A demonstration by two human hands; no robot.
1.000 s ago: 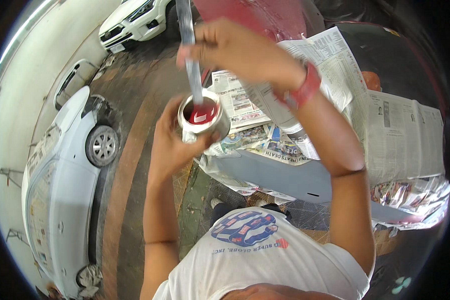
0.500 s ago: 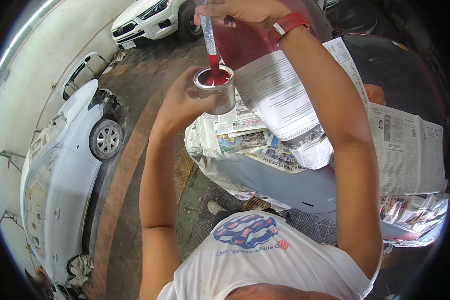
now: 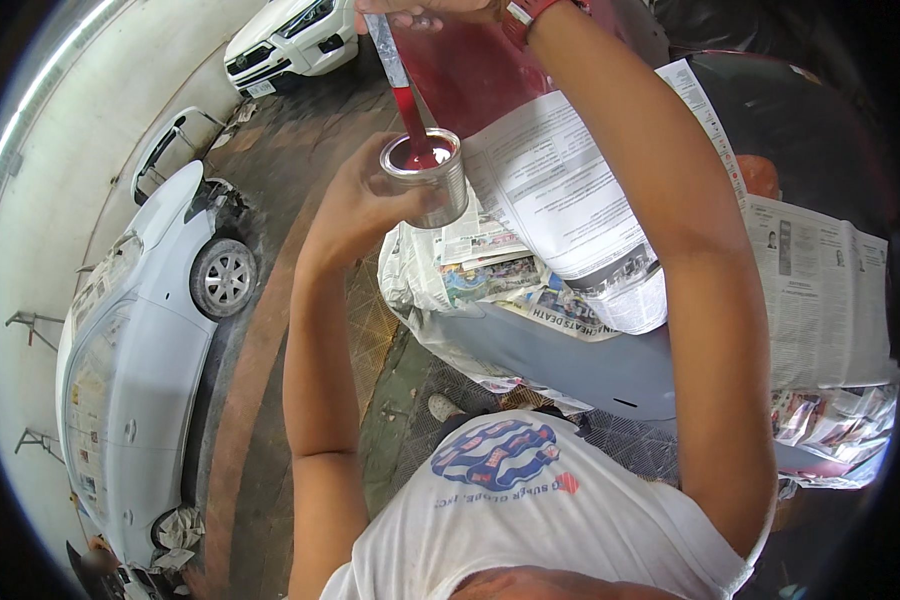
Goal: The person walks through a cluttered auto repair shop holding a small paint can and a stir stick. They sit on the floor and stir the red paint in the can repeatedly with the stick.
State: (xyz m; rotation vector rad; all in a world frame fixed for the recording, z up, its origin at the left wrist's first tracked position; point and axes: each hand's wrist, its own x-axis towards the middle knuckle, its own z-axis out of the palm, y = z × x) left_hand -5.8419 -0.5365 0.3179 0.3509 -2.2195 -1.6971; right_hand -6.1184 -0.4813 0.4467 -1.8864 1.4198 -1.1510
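My left hand is wrapped round an open metal can with red paint inside. Up at the top edge, my right hand grips the upper end of a flat stirring stick. The stick slants down into the can, its lower part coated in wet red, and its tip is hidden in the paint. Part of the right hand lies beyond the picture's edge.
Newspaper sheets cover parts of a car with a grey panel and a dark red surface. A pale car stands at left, a white vehicle at the far end. Grating lies underfoot.
My right hand has moved left and upward with the stirring stick, which now leans more. The can has tilted slightly and stays in my left hand.
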